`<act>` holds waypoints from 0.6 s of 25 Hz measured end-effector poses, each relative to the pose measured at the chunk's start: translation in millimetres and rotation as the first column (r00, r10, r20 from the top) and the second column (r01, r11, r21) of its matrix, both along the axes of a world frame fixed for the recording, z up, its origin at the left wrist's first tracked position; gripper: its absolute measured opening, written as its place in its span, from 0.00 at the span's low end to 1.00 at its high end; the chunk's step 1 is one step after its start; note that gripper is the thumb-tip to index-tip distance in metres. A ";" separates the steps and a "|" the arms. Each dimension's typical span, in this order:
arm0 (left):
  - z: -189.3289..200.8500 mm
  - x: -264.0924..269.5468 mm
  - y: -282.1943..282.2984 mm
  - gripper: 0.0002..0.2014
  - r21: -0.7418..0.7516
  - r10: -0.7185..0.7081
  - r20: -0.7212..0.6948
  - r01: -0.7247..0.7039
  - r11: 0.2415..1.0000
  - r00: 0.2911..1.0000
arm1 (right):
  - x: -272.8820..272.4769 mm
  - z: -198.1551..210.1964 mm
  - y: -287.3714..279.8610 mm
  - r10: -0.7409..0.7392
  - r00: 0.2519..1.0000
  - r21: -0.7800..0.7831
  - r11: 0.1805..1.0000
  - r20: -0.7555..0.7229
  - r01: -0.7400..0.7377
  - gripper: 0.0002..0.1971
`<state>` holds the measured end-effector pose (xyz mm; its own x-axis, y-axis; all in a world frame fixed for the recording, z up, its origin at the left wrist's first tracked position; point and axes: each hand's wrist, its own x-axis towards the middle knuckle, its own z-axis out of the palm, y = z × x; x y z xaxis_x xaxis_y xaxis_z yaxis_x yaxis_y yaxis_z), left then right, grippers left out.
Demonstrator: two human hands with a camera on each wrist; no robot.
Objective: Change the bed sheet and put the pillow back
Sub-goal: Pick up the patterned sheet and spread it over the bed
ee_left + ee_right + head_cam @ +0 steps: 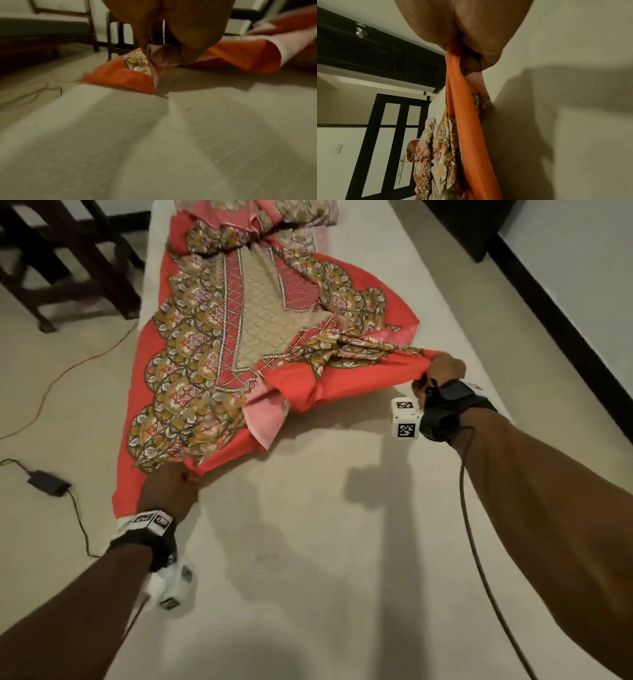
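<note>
Lying partly spread along a bare cream mattress, a red-orange patterned bed sheet is covering the stretch from centre toward 12 o'clock, bunched into a heap at the far end and drooping over the mattress edge at 9 o'clock. The left hand is pinching the sheet's near corner at about 7 o'clock; in the left wrist view its fingers are closing on a folded edge showing the pale underside. The right hand is clenching a gathered corner at about 3 o'clock, and the cloth is pulling taut between that fist and the main spread. Each wrist is wearing a black strap with a white marker cube.

Room: a pale floor is running along both sides; a dark wooden chair is standing at 10 o'clock; an orange cable is trailing across the floor at 9 o'clock, and a black adapter is sitting at 8 o'clock. A dark skirting is lining the wall at 2 o'clock.

Hard to make out: both wrist views are motion-blurred. The sheet's far end is being cut off by the frame top. The right fingertips are buried in the cloth.
</note>
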<state>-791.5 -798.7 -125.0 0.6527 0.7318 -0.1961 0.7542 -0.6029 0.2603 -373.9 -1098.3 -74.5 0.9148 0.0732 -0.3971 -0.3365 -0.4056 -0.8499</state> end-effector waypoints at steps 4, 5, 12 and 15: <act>24.6 -44.4 0.9 0.06 0.060 -0.074 -0.312 0.098 0.993 0.947 | 1.9 64.1 -52.2 0.212 0.965 -0.627 0.775 0.153 -0.071 0.17; 25.5 -55.0 2.2 0.08 0.068 -0.051 -0.380 0.083 0.994 0.924 | 3.6 70.3 -70.9 0.251 0.958 -0.707 0.702 0.136 -0.084 0.19; -3.3 -102.2 -63.2 0.11 -0.052 -0.118 -0.582 0.108 0.993 0.805 | -36.4 40.8 -156.9 0.389 0.917 -0.855 0.502 0.085 -0.133 0.18; -14.0 -115.3 -91.7 0.14 -0.093 -0.150 -0.603 0.118 0.989 0.783 | -63.7 27.5 -181.7 0.371 0.929 -0.844 0.498 -0.001 -0.200 0.21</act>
<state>-906.8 -890.4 -139.0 0.4778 0.6252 -0.6171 0.6786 -0.7087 -0.1927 -437.6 -1280.1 -47.0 0.9589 0.0649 -0.2762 0.0345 -0.9930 -0.1133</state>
